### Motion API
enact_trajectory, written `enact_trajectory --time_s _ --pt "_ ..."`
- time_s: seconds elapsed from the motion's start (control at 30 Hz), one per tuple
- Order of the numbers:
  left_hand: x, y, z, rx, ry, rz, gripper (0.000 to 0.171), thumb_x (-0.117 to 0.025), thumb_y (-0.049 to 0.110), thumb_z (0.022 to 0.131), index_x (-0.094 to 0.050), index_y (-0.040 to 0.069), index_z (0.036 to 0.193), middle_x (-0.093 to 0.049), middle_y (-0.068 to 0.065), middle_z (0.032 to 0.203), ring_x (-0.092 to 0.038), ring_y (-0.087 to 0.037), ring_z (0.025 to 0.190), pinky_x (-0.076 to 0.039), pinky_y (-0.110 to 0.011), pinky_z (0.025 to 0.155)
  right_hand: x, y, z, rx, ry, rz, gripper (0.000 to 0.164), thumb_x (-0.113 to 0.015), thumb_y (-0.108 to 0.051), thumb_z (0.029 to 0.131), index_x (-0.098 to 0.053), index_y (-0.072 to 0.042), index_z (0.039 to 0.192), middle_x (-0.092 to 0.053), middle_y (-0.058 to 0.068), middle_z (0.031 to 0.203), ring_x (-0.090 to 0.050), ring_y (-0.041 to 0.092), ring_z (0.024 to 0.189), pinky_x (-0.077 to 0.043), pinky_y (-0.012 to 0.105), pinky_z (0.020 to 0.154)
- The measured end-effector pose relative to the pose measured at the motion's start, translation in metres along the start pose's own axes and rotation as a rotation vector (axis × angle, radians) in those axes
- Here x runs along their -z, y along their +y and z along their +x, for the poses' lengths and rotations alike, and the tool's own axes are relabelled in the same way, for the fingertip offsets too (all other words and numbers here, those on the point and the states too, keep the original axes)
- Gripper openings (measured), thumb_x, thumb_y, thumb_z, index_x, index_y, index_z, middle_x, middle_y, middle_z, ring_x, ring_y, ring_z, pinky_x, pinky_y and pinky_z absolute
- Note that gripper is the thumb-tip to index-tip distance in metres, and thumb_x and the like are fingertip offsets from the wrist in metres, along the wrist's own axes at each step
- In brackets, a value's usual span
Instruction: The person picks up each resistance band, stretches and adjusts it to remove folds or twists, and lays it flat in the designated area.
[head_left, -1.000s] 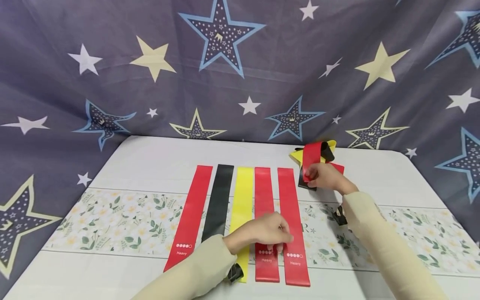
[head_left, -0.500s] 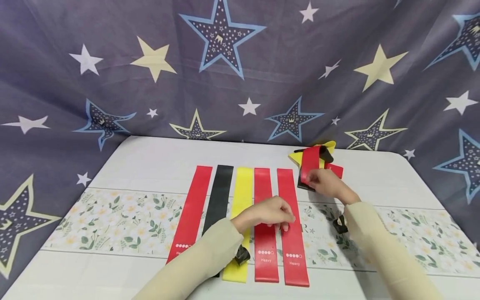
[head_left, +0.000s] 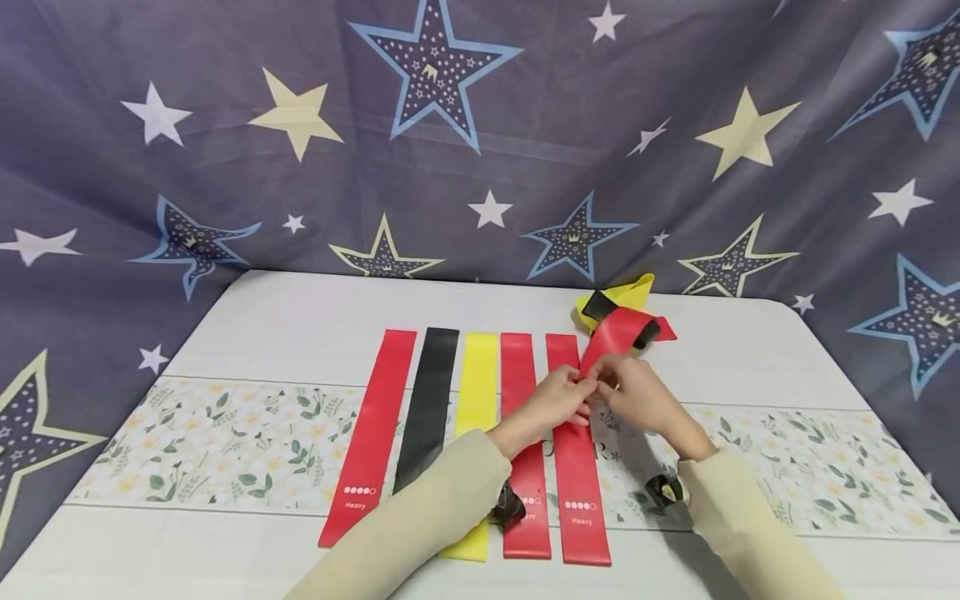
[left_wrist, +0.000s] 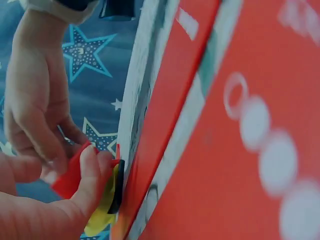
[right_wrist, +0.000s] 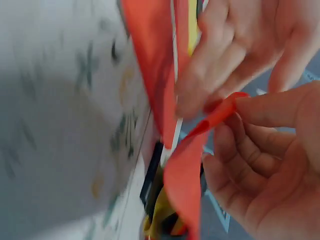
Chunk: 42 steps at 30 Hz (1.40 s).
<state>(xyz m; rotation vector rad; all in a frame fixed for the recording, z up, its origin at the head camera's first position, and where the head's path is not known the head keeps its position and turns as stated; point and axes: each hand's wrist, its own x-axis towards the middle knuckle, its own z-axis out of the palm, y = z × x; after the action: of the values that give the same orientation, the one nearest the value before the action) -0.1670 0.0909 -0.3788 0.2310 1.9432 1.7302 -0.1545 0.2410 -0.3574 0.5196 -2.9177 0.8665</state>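
My right hand [head_left: 641, 398] pinches the near end of a red resistance band [head_left: 613, 332] between thumb and fingers. The band slopes up from a loose heap, and its held edge looks curled in the right wrist view. Close against it is my left hand [head_left: 550, 402], fingers at the band's end and thumb apart from them. Below the hands, a flat red band [head_left: 585, 479] marked "Heavy" lies on the table. The heap behind also holds a yellow band [head_left: 636, 292] and a black band [head_left: 599, 306], partly covered by the red one.
Left of that flat band, another red band [head_left: 516, 358], a yellow band [head_left: 480, 375], a black band [head_left: 431, 400] and a far-left red band [head_left: 375, 417] lie side by side. My left sleeve [head_left: 420, 508] covers parts of them. A star-patterned curtain [head_left: 420, 183] hangs behind the table.
My right hand has drawn the red band's end off the heap, toward me and left. My left hand has moved up and right to meet it. The heap has shifted slightly.
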Motion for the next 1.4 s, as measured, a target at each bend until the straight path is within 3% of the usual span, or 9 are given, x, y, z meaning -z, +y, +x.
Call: enact_trajectory --time_s 0.2,0.43,0.57,0.73,1.03,1.13,1.23,1.3,1.4 --pt "0.002 -0.003 0.002 -0.042 0.032 -0.108 0.043 -0.053 0.015 0.097 -0.042 -0.007 0.133 -0.064 -0.02 0.11 -0.069 -0.025 0.084 -0.057 -0.032 0.076 -0.01 -0.013 -0.011 -0.039 0.054 0.083 0.008 -0.062 0.0 0.085 -0.065 0.001 0.092 -0.068 0.009 0.082 -0.063 0.015 0.07 -0.049 0.024 0.058" --pt "0.003 -0.002 0.0 -0.073 0.037 -0.088 0.03 -0.056 0.002 0.093 -0.053 -0.007 0.121 -0.066 -0.019 0.109 -0.07 -0.022 0.074 -0.058 -0.03 0.068 -0.012 -0.012 -0.029 -0.319 0.182 0.288 0.011 -0.059 -0.002 0.088 -0.059 0.005 0.096 -0.063 0.012 0.081 -0.059 0.017 0.063 -0.047 0.024 0.053" --pt "0.002 0.001 -0.004 -0.088 0.044 -0.061 0.026 -0.055 0.0 0.092 -0.058 -0.005 0.117 -0.069 -0.017 0.099 -0.068 -0.018 0.065 -0.058 -0.028 0.064 -0.012 -0.006 -0.037 -0.385 0.236 0.27 0.012 -0.058 -0.002 0.088 -0.056 0.004 0.097 -0.06 0.011 0.079 -0.055 0.015 0.064 -0.044 0.022 0.056" --pt "0.005 0.004 -0.009 -0.078 0.044 0.028 0.027 -0.054 0.003 0.092 -0.058 -0.001 0.118 -0.069 -0.011 0.096 -0.062 -0.012 0.056 -0.055 -0.024 0.057 -0.013 0.0 -0.042 -0.302 0.247 0.244 0.013 -0.059 0.003 0.085 -0.059 0.004 0.099 -0.061 0.013 0.085 -0.058 0.02 0.078 -0.045 0.021 0.061" --pt "0.008 0.007 -0.012 -0.098 0.064 0.066 0.026 -0.055 0.002 0.091 -0.059 -0.001 0.117 -0.07 -0.012 0.084 -0.063 -0.014 0.055 -0.054 -0.023 0.054 -0.013 0.004 -0.034 -0.195 0.187 0.201 0.027 -0.066 0.006 0.079 -0.057 0.003 0.104 -0.061 0.013 0.09 -0.058 0.021 0.079 -0.049 0.023 0.064" --pt "0.012 0.01 -0.012 -0.14 0.077 0.125 0.024 -0.057 0.003 0.09 -0.061 0.0 0.114 -0.068 -0.012 0.079 -0.063 -0.017 0.055 -0.054 -0.024 0.053 -0.01 0.006 -0.031 -0.084 0.259 0.155 0.032 -0.067 0.01 0.076 -0.058 0.002 0.105 -0.061 0.014 0.095 -0.058 0.022 0.081 -0.05 0.026 0.064" --pt "0.02 0.018 -0.013 -0.209 0.081 0.241 0.025 -0.056 0.002 0.089 -0.062 0.003 0.114 -0.063 -0.009 0.07 -0.06 -0.019 0.053 -0.05 -0.022 0.053 -0.005 0.007 -0.022 0.1 0.315 0.079 0.037 -0.065 0.012 0.078 -0.058 0.003 0.113 -0.059 0.016 0.11 -0.057 0.027 0.097 -0.051 0.039 0.08" --pt "0.025 0.026 -0.014 -0.273 0.086 0.343 0.027 -0.055 0.003 0.089 -0.062 0.005 0.115 -0.057 -0.006 0.066 -0.055 -0.017 0.05 -0.046 -0.02 0.053 -0.001 0.005 -0.013 0.208 0.307 0.039 0.039 -0.063 0.011 0.08 -0.058 0.002 0.117 -0.058 0.016 0.117 -0.055 0.029 0.107 -0.048 0.048 0.089" --pt "0.03 0.04 -0.016 -0.378 0.095 0.479 0.028 -0.052 0.002 0.089 -0.063 0.006 0.115 -0.051 -0.005 0.062 -0.043 -0.013 0.045 -0.039 -0.019 0.05 0.007 0.002 -0.003 0.256 0.256 0.019 0.036 -0.065 0.007 0.082 -0.059 0.002 0.116 -0.061 0.016 0.115 -0.056 0.031 0.109 -0.046 0.052 0.092"
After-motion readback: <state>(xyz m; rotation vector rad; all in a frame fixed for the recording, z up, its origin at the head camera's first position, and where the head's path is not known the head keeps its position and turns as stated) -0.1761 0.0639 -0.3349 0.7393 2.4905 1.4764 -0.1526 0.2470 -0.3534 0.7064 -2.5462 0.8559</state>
